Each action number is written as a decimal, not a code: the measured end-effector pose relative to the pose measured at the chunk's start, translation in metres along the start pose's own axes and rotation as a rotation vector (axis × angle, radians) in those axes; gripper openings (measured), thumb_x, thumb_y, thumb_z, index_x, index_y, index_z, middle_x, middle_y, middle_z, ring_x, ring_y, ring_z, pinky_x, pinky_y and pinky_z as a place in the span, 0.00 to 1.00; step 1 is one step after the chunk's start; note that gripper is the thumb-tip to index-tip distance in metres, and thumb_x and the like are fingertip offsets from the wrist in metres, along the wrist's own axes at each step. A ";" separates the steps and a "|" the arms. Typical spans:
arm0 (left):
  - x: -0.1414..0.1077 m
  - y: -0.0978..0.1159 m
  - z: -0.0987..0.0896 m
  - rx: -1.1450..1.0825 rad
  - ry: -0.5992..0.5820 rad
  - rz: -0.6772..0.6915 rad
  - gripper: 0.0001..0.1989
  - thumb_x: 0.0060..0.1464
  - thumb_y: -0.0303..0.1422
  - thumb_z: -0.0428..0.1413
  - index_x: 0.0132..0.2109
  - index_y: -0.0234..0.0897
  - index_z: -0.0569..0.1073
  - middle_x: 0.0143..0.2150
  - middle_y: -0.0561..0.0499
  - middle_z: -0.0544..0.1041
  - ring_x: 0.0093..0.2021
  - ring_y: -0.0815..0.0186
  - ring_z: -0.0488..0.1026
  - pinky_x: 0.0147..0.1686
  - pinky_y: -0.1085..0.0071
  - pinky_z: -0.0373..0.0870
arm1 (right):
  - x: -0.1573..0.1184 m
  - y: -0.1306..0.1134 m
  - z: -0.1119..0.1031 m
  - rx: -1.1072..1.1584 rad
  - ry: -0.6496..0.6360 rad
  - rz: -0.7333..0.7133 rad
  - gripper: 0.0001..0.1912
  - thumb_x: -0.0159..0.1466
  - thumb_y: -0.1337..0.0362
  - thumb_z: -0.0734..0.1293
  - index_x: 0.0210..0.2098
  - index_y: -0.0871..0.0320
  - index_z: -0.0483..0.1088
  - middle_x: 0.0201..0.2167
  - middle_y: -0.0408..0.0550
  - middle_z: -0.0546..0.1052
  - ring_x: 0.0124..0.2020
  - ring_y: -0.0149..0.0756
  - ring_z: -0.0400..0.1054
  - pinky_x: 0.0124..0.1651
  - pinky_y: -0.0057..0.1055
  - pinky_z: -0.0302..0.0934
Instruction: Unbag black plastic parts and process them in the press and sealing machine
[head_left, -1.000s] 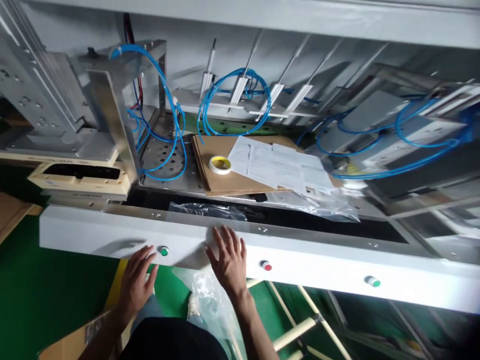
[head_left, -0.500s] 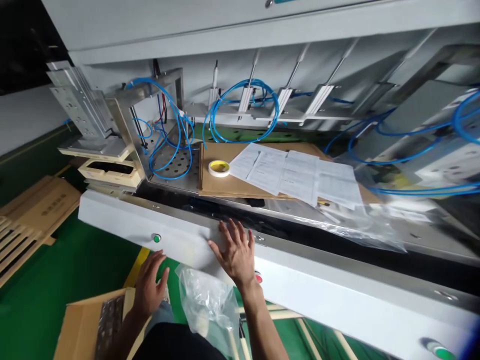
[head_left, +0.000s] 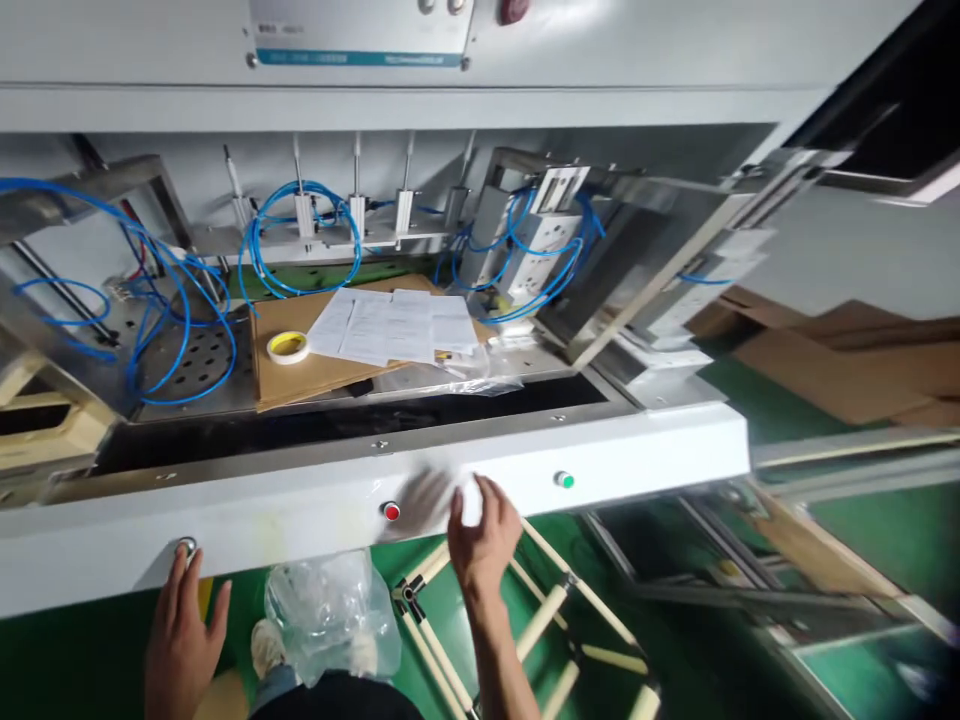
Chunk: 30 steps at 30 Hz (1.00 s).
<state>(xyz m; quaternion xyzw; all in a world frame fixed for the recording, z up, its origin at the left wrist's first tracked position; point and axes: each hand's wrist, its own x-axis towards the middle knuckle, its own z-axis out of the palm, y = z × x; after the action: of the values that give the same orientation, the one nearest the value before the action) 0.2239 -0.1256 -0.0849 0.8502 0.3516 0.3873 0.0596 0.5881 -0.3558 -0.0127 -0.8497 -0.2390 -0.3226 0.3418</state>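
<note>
My left hand (head_left: 184, 625) is at the left end of the machine's white front panel (head_left: 300, 535). Its fingers are stretched out, with the tips over a round push button (head_left: 185, 546) that they mostly cover. My right hand (head_left: 484, 540) hovers at the same panel, empty, thumb and fingers apart and slightly bent. It lies between a red button (head_left: 391, 511) on its left and a green button (head_left: 565, 480) on its right, touching neither.
Behind the panel, paper sheets (head_left: 390, 325) and a tape roll (head_left: 288, 347) lie on cardboard (head_left: 274, 385). Coiled blue hoses (head_left: 259, 250) hang near the cylinders. Below are a clear plastic bag (head_left: 334, 605) and a pipe frame (head_left: 540, 620). A metal post (head_left: 667, 290) stands right.
The view has swung right. My left hand has risen from beside the panel to its left button. My right hand has left the panel's top edge and moved right, past the red button.
</note>
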 end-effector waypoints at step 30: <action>0.071 0.052 -0.002 0.249 0.006 0.039 0.23 0.72 0.38 0.52 0.69 0.39 0.67 0.70 0.39 0.72 0.67 0.50 0.72 0.68 0.50 0.67 | 0.003 -0.018 0.030 0.179 -0.095 -0.357 0.24 0.71 0.63 0.65 0.65 0.58 0.70 0.55 0.63 0.79 0.52 0.57 0.76 0.55 0.52 0.68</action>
<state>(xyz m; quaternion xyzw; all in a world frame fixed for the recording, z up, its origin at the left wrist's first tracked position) 0.2835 -0.1187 -0.0207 0.8567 0.3804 0.3441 -0.0552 0.5899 -0.3216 -0.0192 -0.7744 -0.4295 -0.3150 0.3416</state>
